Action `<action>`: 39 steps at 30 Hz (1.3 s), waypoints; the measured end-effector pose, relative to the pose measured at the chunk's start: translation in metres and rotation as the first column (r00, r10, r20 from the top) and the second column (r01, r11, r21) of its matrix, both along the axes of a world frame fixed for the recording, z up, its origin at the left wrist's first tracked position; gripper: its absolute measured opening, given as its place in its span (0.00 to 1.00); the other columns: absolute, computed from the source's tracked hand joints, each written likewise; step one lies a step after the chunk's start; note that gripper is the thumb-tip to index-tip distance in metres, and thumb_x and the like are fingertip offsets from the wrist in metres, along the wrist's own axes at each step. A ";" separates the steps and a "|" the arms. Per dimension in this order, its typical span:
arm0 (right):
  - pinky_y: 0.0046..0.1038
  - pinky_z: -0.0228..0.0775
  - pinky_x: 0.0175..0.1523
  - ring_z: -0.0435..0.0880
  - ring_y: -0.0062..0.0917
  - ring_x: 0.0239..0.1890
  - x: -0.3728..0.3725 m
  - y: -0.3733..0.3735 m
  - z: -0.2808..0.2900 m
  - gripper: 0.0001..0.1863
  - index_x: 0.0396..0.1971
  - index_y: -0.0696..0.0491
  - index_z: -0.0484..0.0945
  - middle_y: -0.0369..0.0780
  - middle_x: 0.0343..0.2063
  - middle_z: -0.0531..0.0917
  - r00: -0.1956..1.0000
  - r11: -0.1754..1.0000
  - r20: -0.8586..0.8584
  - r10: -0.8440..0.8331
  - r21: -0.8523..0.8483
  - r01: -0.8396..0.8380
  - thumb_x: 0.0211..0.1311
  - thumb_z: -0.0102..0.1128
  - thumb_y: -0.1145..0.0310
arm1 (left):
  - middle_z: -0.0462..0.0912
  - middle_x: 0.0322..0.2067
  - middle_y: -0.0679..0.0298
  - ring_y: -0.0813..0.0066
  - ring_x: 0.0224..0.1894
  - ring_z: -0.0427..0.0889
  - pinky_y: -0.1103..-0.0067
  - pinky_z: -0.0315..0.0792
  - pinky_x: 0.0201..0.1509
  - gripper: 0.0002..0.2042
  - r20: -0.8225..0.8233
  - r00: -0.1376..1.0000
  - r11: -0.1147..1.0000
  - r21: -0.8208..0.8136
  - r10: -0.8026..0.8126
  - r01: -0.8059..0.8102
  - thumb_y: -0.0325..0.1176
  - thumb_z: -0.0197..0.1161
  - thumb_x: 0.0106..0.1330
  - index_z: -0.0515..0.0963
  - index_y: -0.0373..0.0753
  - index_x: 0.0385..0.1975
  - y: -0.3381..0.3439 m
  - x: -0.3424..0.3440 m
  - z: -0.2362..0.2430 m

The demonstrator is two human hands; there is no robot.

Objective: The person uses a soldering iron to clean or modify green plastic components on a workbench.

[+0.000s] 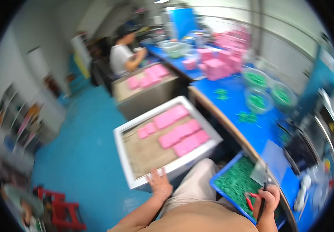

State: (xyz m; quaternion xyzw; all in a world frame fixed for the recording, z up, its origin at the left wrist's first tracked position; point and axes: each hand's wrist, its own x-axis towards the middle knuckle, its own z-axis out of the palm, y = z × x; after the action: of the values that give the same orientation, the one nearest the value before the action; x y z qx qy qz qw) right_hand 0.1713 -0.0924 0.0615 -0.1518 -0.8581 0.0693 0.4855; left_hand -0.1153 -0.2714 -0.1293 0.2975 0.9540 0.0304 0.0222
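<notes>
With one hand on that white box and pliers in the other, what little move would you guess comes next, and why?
Probably the left hand, resting on the white box's near rim, nudges it closer. Its pink blocks lie at the far side, while the right hand holds red-handled pliers over the blue tray.

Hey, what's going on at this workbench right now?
A seated person rests the left hand on the rim of a white box holding flat pink pieces. The right hand grips a red-handled tool over a blue tray of small green parts. Bowls of green parts and stacked pink boxes sit on the blue table. Another person works farther back.
</notes>
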 end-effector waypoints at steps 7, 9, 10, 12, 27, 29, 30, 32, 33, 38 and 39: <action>0.26 0.60 0.22 0.71 0.26 0.16 0.066 -0.005 -0.019 0.08 0.34 0.55 0.66 0.37 0.14 0.71 0.968 0.963 -0.077 -0.240 -0.145 0.227 0.60 0.45 0.67 | 0.61 0.52 0.46 0.48 0.58 0.55 0.56 0.46 0.61 0.28 0.067 0.972 0.911 0.368 -0.223 0.184 0.33 0.60 0.46 0.64 0.35 0.50 0.059 -0.021 0.055; 0.26 0.60 0.21 0.71 0.25 0.15 0.074 -0.007 -0.017 0.08 0.35 0.54 0.66 0.36 0.14 0.71 0.965 0.959 -0.053 -0.257 -0.140 0.248 0.62 0.43 0.65 | 0.64 0.49 0.47 0.48 0.54 0.60 0.62 0.53 0.59 0.23 -0.181 0.896 0.716 0.546 -0.407 0.435 0.30 0.62 0.46 0.68 0.35 0.45 0.095 -0.023 0.077; 0.25 0.59 0.20 0.71 0.25 0.15 0.078 -0.008 -0.017 0.10 0.35 0.54 0.66 0.35 0.13 0.71 0.967 0.965 -0.055 -0.247 -0.109 0.240 0.64 0.41 0.64 | 0.65 0.49 0.48 0.49 0.53 0.60 0.62 0.54 0.58 0.23 -0.256 0.855 0.634 0.583 -0.451 0.509 0.29 0.62 0.46 0.68 0.35 0.45 0.115 -0.022 0.090; 0.25 0.60 0.21 0.71 0.24 0.15 0.085 -0.010 -0.017 0.12 0.36 0.54 0.66 0.34 0.13 0.71 0.953 0.947 -0.031 -0.301 -0.127 0.295 0.66 0.38 0.61 | 0.66 0.47 0.51 0.50 0.52 0.62 0.63 0.56 0.57 0.22 -0.311 0.775 0.510 0.609 -0.550 0.607 0.28 0.63 0.46 0.68 0.35 0.44 0.159 -0.014 0.118; 0.30 0.59 0.28 0.70 0.28 0.18 0.124 -0.043 -0.004 0.12 0.29 0.54 0.67 0.37 0.15 0.72 0.642 0.639 0.169 -0.748 -0.081 0.765 0.64 0.39 0.61 | 0.70 0.28 0.59 0.59 0.37 0.69 0.68 0.65 0.41 0.11 -0.406 0.491 0.363 0.353 -0.771 0.862 0.31 0.67 0.44 0.72 0.40 0.25 0.362 0.064 0.174; 0.28 0.62 0.24 0.71 0.27 0.17 0.123 -0.037 0.002 0.13 0.31 0.55 0.69 0.38 0.16 0.74 0.682 0.680 0.122 -0.721 -0.064 0.731 0.63 0.42 0.61 | 0.71 0.22 0.62 0.65 0.31 0.72 0.72 0.67 0.37 0.08 -0.427 0.428 0.226 0.446 -0.796 0.866 0.28 0.64 0.50 0.72 0.38 0.27 0.352 0.071 0.182; 0.28 0.62 0.24 0.71 0.27 0.17 0.121 -0.032 0.004 0.13 0.31 0.55 0.69 0.38 0.16 0.74 0.671 0.669 0.150 -0.726 -0.069 0.740 0.63 0.42 0.61 | 0.71 0.22 0.62 0.65 0.31 0.72 0.72 0.67 0.37 0.08 -0.423 0.411 0.210 0.445 -0.807 0.871 0.28 0.64 0.50 0.72 0.38 0.27 0.342 0.078 0.185; 0.27 0.62 0.27 0.71 0.25 0.16 0.109 -0.022 0.009 0.14 0.33 0.56 0.68 0.39 0.17 0.74 0.731 0.728 -0.087 -0.677 -0.231 0.646 0.66 0.37 0.61 | 0.73 0.23 0.63 0.71 0.27 0.73 0.77 0.68 0.32 0.05 0.438 0.047 0.438 0.899 -0.898 -0.007 0.26 0.60 0.56 0.72 0.37 0.30 0.313 0.095 0.193; 0.26 0.63 0.26 0.72 0.24 0.17 0.104 -0.016 0.012 0.14 0.34 0.56 0.68 0.40 0.19 0.75 0.775 0.755 -0.098 -0.624 -0.331 0.566 0.66 0.38 0.60 | 0.74 0.24 0.63 0.74 0.26 0.72 0.79 0.66 0.29 0.05 0.470 -0.236 0.513 0.840 -0.850 -0.177 0.27 0.60 0.57 0.71 0.37 0.29 0.298 0.105 0.196; 0.25 0.63 0.23 0.73 0.28 0.15 0.071 0.019 0.020 0.11 0.30 0.55 0.73 0.38 0.17 0.76 0.890 0.832 0.105 -0.444 -0.320 0.453 0.49 0.61 0.66 | 0.76 0.27 0.60 0.76 0.26 0.71 0.79 0.66 0.28 0.08 0.483 -0.625 0.723 0.662 -0.613 -0.197 0.29 0.63 0.56 0.71 0.37 0.31 0.239 0.148 0.207; 0.26 0.63 0.22 0.73 0.28 0.15 0.065 0.022 0.021 0.11 0.29 0.55 0.73 0.37 0.15 0.75 0.915 0.862 0.062 -0.399 -0.316 0.397 0.47 0.62 0.65 | 0.77 0.30 0.57 0.73 0.28 0.73 0.78 0.69 0.30 0.09 0.488 -0.643 0.731 0.660 -0.591 -0.172 0.29 0.63 0.55 0.71 0.37 0.32 0.232 0.151 0.209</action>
State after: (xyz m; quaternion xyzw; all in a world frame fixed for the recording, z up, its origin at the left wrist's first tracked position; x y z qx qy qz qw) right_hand 0.2364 -0.0700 0.0821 -0.4025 -0.7839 0.1073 0.4604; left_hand 0.0358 -0.0390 0.0797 0.3637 0.2305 0.4719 0.7694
